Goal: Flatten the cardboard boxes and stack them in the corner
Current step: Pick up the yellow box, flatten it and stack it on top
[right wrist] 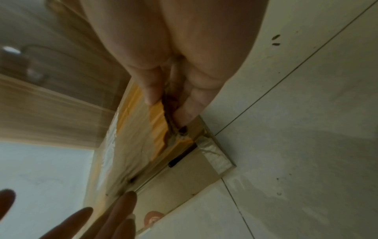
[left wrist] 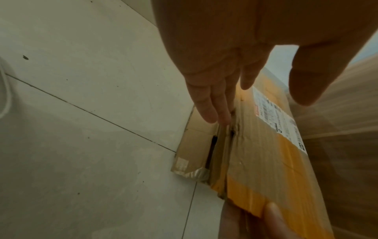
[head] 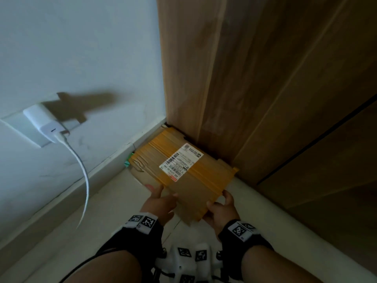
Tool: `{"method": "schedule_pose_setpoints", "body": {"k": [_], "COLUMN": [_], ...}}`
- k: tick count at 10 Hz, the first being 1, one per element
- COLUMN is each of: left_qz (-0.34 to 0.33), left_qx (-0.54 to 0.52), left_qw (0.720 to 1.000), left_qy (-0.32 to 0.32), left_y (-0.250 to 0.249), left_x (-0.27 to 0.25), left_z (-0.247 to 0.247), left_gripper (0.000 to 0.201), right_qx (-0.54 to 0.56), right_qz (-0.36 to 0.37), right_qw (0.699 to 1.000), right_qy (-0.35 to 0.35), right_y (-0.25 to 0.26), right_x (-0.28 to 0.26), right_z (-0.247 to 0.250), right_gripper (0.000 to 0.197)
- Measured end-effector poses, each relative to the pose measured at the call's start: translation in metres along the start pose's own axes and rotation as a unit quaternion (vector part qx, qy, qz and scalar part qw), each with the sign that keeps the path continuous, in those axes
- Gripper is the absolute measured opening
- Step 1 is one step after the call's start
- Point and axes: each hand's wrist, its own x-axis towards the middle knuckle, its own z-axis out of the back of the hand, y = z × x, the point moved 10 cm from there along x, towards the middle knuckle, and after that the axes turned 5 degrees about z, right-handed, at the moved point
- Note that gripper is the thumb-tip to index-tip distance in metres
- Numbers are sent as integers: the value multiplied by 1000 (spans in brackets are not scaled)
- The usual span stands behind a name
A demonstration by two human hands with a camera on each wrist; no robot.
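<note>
A flattened cardboard box (head: 183, 170) with yellow tape and a white shipping label lies tilted in the floor corner between the white wall and the wooden cabinet. Its far end sits in the corner. My right hand (head: 220, 207) pinches its near right corner, thumb on top and fingers beneath (right wrist: 169, 100). My left hand (head: 161, 201) rests straight fingers (left wrist: 214, 105) along the near left edge, with the thumb lifted off the box (left wrist: 266, 153). Another flat piece of cardboard (left wrist: 192, 145) lies on the tiles under it, also showing in the right wrist view (right wrist: 184, 177).
The wooden cabinet (head: 265, 99) rises right behind the box. On the wall at left a white charger (head: 43, 123) sits in a socket, its cable (head: 81, 170) hanging down. Something green (head: 128, 161) pokes out by the skirting. Pale floor tiles (head: 122, 201) surround the stack.
</note>
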Motion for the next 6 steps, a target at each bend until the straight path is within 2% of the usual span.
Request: {"method": "schedule_pose_setpoints", "body": {"k": [1, 2, 3, 4, 5, 6], "left_qz": [10, 28, 30, 23, 13, -10], "left_qx": [4, 5, 21, 36, 46, 61], "left_qw": [1000, 999, 999, 998, 998, 997], "left_qy": [-22, -25, -25, -36, -37, -43], "left_y": [2, 4, 5, 4, 1, -9], "left_x": [8, 13, 14, 13, 8, 0], "left_z": [1, 1, 1, 4, 8, 11], "left_gripper": [60, 61, 59, 56, 54, 53], "right_qx": [-16, -90, -133, -139, -188, -203], "right_qz": [-4, 9, 13, -28, -22, 10], "right_qw": [1000, 996, 991, 989, 979, 978], "right_qy": [-3, -18, 9, 47, 70, 44], "right_y": [-8, -8, -10, -15, -3, 14], "right_x": [18, 27, 37, 43, 31, 17], "right_z": [3, 3, -5, -14, -17, -6], "right_gripper": [73, 76, 79, 84, 70, 64]}}
